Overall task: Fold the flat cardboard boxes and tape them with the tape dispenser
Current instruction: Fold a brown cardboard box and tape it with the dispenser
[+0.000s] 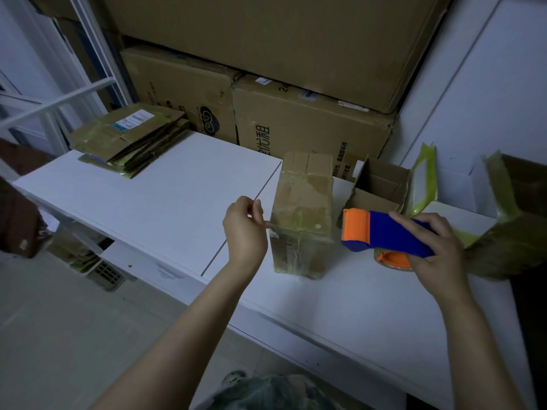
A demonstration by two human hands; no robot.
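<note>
A folded cardboard box wrapped in clear tape stands on the white table. My left hand is at its left side, fingertips pinching the end of the tape against the box. My right hand grips a blue and orange tape dispenser just right of the box, its orange blade end pointing at the box. A stack of flat cardboard boxes lies at the table's far left corner.
An open small box stands behind the dispenser. More open boxes with yellowish tape sit at the right. Large cartons are stacked against the back wall. The table's front edge runs diagonally, with floor at the lower left.
</note>
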